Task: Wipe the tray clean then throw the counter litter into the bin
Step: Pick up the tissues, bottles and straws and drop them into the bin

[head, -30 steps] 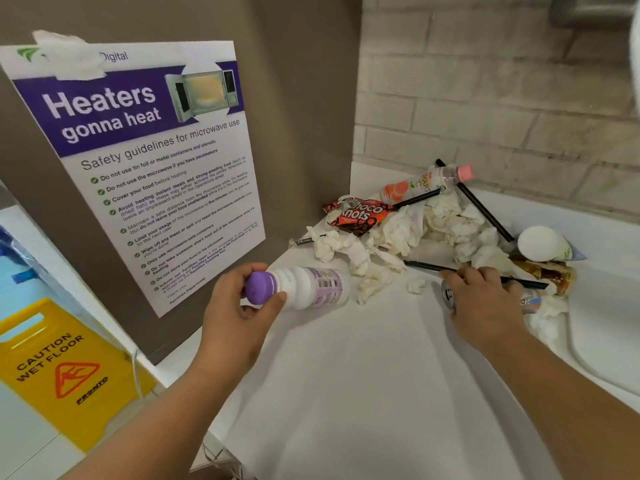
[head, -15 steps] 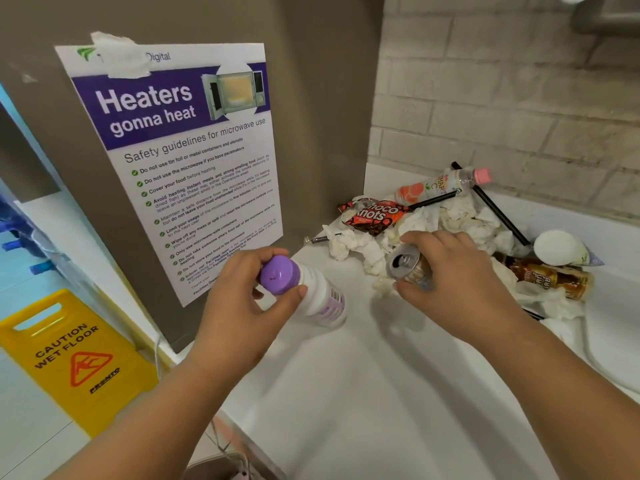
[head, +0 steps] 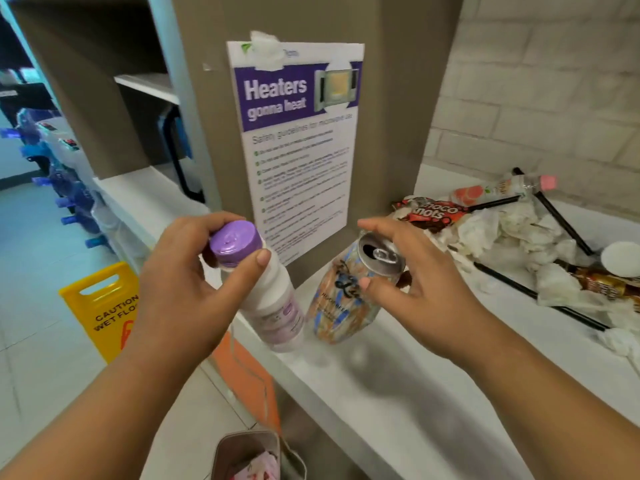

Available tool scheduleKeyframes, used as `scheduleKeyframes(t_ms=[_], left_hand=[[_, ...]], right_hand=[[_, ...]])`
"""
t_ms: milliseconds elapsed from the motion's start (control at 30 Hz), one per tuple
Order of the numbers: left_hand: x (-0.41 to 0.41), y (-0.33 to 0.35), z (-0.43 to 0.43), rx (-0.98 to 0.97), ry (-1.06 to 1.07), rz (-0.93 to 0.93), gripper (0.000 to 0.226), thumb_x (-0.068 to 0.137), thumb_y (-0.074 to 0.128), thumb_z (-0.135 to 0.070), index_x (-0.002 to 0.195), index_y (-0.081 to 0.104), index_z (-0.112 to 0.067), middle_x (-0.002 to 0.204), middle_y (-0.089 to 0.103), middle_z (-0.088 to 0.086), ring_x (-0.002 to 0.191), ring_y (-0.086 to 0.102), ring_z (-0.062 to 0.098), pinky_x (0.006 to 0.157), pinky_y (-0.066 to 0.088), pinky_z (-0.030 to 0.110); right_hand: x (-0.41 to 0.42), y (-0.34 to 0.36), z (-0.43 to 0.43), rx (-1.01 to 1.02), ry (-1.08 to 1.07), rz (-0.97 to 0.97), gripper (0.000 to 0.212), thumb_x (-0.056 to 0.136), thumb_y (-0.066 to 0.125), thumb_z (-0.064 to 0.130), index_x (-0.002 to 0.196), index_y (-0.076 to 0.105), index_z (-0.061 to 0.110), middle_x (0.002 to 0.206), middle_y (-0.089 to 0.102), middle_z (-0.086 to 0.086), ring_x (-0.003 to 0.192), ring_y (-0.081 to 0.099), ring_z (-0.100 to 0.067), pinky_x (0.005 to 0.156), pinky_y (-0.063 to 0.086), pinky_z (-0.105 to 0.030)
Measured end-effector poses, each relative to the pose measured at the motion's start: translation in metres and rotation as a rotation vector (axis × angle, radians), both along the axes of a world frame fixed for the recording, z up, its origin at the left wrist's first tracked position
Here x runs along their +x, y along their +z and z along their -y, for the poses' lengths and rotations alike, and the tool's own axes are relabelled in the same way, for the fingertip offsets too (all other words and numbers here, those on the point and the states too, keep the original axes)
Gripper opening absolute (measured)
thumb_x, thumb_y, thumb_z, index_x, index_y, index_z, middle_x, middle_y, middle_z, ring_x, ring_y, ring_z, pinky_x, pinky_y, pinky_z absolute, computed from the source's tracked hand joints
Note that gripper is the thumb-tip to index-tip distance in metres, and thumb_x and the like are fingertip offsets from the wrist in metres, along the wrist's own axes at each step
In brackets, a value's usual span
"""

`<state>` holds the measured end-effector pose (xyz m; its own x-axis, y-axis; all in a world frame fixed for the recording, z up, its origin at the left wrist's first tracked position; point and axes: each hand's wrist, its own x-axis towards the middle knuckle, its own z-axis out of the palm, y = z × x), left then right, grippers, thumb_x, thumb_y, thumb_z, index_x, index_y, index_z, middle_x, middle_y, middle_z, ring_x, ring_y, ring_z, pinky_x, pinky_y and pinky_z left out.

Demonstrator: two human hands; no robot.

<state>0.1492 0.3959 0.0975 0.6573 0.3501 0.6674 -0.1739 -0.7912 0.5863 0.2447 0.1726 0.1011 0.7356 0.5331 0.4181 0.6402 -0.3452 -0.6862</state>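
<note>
My left hand (head: pixel 180 271) grips a white bottle (head: pixel 273 306) by its purple cap, hanging neck-up over the edge of the white counter (head: pixel 433 393). My right hand (head: pixel 426 278) holds a patterned drink can (head: pixel 346 303) by its open top, just right of the bottle. Both hang above a bin (head: pixel 249 455) at the bottom of the view, with pink litter inside. On the counter at the right lies a litter pile: crumpled tissues (head: pixel 498 230), a red snack wrapper (head: pixel 433 211), a clear bottle with a pink cap (head: pixel 498 190), black straws (head: pixel 561 220) and a white cup (head: pixel 620 258).
A brown cabinet side with a microwave safety poster (head: pixel 298 143) stands behind my hands. A yellow wet-floor sign (head: pixel 104 306) is on the floor at the left. Shelves and blue-capped water jugs (head: pixel 65 192) line the far left. A brick wall backs the counter.
My right hand picked the can out of the litter pile and carried it left to the counter edge. My left hand moved the bottle out over the bin. The view swung left and down.
</note>
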Motion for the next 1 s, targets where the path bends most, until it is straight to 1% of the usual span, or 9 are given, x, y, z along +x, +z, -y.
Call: scheduleKeyframes(t_ms=[67, 167, 267, 367, 467, 600, 733, 833, 1000], left_hand=[[-0.016, -0.007, -0.018, 0.031, 0.014, -0.039, 0.031, 0.075, 0.064, -0.048, 0.101, 0.057, -0.033, 0.091, 0.056, -0.018, 0.08, 0.05, 0.004, 0.065, 0.036, 0.008], [-0.04, -0.024, -0.044, 0.017, 0.035, -0.114, 0.031, 0.074, 0.064, -0.051, 0.099, 0.057, -0.035, 0.09, 0.056, -0.019, 0.08, 0.051, 0.004, 0.065, 0.036, 0.008], [-0.061, -0.047, -0.067, 0.0, 0.068, -0.236, 0.029, 0.075, 0.073, -0.045, 0.097, 0.057, -0.036, 0.088, 0.055, -0.018, 0.08, 0.051, 0.001, 0.066, 0.037, 0.009], [-0.079, -0.078, -0.089, 0.019, 0.078, -0.384, 0.029, 0.074, 0.072, -0.043, 0.096, 0.054, -0.039, 0.09, 0.052, -0.02, 0.081, 0.05, -0.004, 0.066, 0.036, 0.013], [-0.094, -0.113, -0.109, 0.025, 0.088, -0.535, 0.031, 0.074, 0.07, -0.045, 0.099, 0.054, -0.038, 0.089, 0.049, -0.021, 0.079, 0.049, -0.001, 0.063, 0.034, 0.014], [-0.11, -0.159, -0.128, -0.026, 0.123, -0.695, 0.032, 0.076, 0.069, -0.04, 0.104, 0.057, -0.032, 0.095, 0.052, -0.014, 0.083, 0.052, 0.009, 0.069, 0.041, 0.026], [-0.116, -0.204, -0.139, -0.131, 0.148, -0.841, 0.032, 0.077, 0.067, -0.035, 0.107, 0.055, -0.032, 0.101, 0.053, -0.012, 0.087, 0.054, 0.01, 0.07, 0.04, 0.023], [-0.114, -0.24, -0.145, -0.191, 0.193, -0.942, 0.037, 0.08, 0.063, -0.037, 0.115, 0.053, -0.033, 0.108, 0.052, -0.011, 0.09, 0.055, 0.011, 0.074, 0.043, 0.024], [-0.109, -0.298, -0.148, -0.3, 0.267, -1.091, 0.037, 0.084, 0.06, -0.034, 0.119, 0.051, -0.034, 0.106, 0.047, -0.01, 0.087, 0.053, 0.011, 0.067, 0.037, 0.019]], right_hand=[[-0.015, -0.004, -0.021, -0.073, 0.091, -0.022, 0.056, 0.075, 0.058, 0.028, 0.129, 0.047, 0.036, 0.114, 0.047, 0.025, 0.11, 0.045, 0.01, 0.088, 0.04, -0.008], [-0.038, -0.018, -0.053, -0.191, 0.205, -0.021, 0.055, 0.073, 0.057, 0.028, 0.126, 0.047, 0.039, 0.107, 0.044, 0.026, 0.107, 0.048, 0.003, 0.089, 0.045, -0.018], [-0.058, -0.038, -0.083, -0.319, 0.274, 0.006, 0.052, 0.075, 0.055, 0.033, 0.125, 0.044, 0.041, 0.112, 0.044, 0.022, 0.106, 0.045, 0.001, 0.089, 0.045, -0.022], [-0.074, -0.067, -0.11, -0.458, 0.291, 0.063, 0.05, 0.075, 0.053, 0.037, 0.124, 0.044, 0.035, 0.116, 0.045, 0.015, 0.104, 0.038, -0.006, 0.084, 0.04, -0.022], [-0.085, -0.104, -0.131, -0.562, 0.295, 0.04, 0.049, 0.073, 0.051, 0.035, 0.121, 0.044, 0.031, 0.116, 0.045, 0.01, 0.105, 0.039, -0.012, 0.086, 0.043, -0.03], [-0.088, -0.158, -0.151, -0.684, 0.273, -0.102, 0.052, 0.077, 0.058, 0.024, 0.126, 0.041, 0.03, 0.126, 0.041, 0.009, 0.116, 0.039, -0.014, 0.093, 0.043, -0.033], [-0.083, -0.215, -0.164, -0.743, 0.268, -0.229, 0.059, 0.079, 0.057, 0.021, 0.132, 0.037, 0.035, 0.127, 0.04, 0.006, 0.114, 0.046, -0.02, 0.094, 0.045, -0.035], [-0.074, -0.259, -0.17, -0.821, 0.275, -0.275, 0.056, 0.084, 0.056, 0.024, 0.133, 0.035, 0.042, 0.122, 0.04, 0.007, 0.109, 0.049, -0.02, 0.088, 0.048, -0.035], [-0.063, -0.336, -0.184, -0.903, 0.235, -0.376, 0.051, 0.087, 0.059, 0.03, 0.133, 0.038, 0.039, 0.125, 0.042, 0.006, 0.114, 0.045, -0.021, 0.092, 0.046, -0.034]])
